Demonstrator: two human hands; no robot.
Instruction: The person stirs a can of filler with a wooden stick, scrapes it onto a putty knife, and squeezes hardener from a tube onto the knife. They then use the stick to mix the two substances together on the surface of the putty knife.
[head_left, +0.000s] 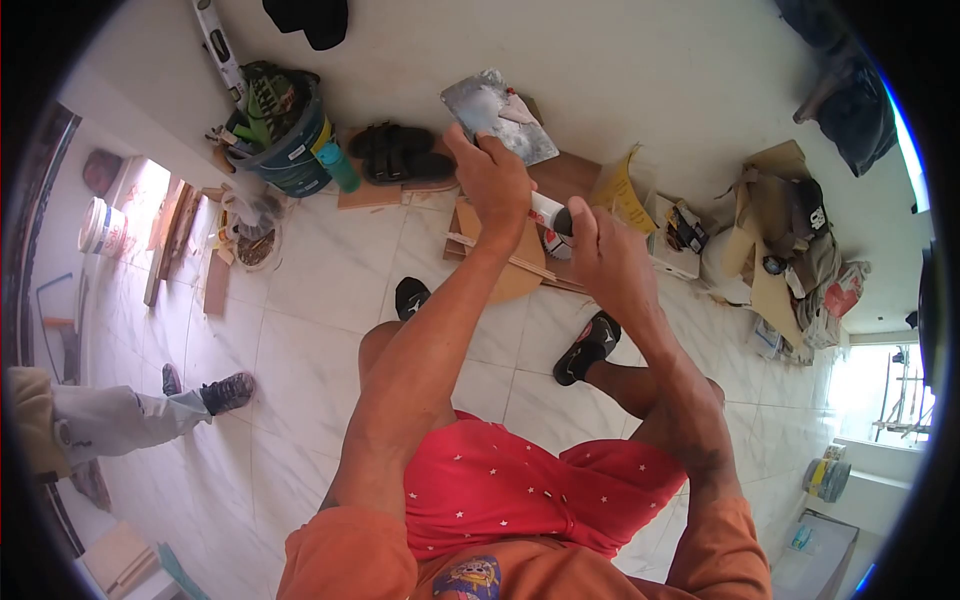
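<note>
My left hand (495,185) is closed around the handle of a plastering trowel (535,148). The trowel's grey metal blade carries smears of white filler and a pinkish patch. My right hand (612,255) is closed at the dark end of a white cylinder (546,210) with red lettering. That cylinder points toward my left wrist, and its far end is partly hidden. Both hands are held out over the floor, near the wall.
A dark bucket (290,165) of tools, a teal bottle (338,168) and black sandals (385,150) line the wall. Cardboard and bags (770,240) are heaped at right. Wooden boards (515,270) lie by my feet. Another person's leg (150,415) shows at left.
</note>
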